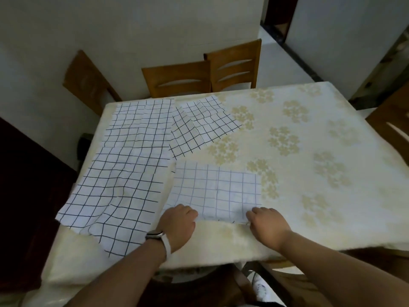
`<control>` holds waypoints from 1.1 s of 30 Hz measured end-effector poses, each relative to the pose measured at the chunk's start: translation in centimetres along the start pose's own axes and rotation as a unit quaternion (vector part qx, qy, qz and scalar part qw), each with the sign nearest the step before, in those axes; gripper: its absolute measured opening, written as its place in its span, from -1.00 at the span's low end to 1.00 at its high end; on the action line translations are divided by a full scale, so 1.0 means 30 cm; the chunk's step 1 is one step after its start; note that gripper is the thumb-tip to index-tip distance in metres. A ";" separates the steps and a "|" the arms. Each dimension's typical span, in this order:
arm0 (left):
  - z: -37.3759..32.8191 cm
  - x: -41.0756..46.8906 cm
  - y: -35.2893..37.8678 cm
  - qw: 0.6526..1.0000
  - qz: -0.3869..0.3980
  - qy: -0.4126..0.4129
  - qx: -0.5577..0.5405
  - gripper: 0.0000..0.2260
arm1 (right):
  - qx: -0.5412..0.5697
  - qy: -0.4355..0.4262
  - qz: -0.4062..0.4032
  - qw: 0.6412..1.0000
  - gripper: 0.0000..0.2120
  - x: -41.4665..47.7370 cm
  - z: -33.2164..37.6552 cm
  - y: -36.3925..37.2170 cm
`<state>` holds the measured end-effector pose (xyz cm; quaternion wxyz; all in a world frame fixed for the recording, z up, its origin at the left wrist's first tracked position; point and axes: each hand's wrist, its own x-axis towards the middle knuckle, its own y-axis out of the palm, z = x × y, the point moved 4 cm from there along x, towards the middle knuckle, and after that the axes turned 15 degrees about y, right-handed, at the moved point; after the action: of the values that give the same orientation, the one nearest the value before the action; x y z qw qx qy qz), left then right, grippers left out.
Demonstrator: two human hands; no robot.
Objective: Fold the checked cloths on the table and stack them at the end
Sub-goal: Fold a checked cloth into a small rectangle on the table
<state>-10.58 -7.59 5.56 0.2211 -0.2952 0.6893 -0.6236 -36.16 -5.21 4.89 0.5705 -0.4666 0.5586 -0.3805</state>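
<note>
A small checked cloth (215,191) lies flat in front of me, white with faint blue lines. My left hand (178,224) grips its near left corner and my right hand (269,226) grips its near right corner, both with fingers curled on the near edge. A large checked cloth (124,173) with dark lines is spread over the table's left side, its near corner hanging past the edge. Another checked cloth (201,125) lies rumpled toward the far middle. A third checked cloth (143,114) lies flat at the far left.
The table (321,151) wears a cream cover with pale flower prints. Wooden chairs (181,78) stand at the far side, another chair (391,122) at the right edge. A doorway opens at the far right.
</note>
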 end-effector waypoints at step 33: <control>0.073 0.463 -1.204 0.899 -0.388 0.047 0.196 -0.90 | 0.150 0.121 -0.526 0.829 -0.91 0.036 -0.259 -1.220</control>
<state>-14.49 -20.39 41.93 -0.0174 -0.4600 0.3933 -0.7959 -40.58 -17.13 40.08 0.2750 -0.5486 0.2299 -0.7554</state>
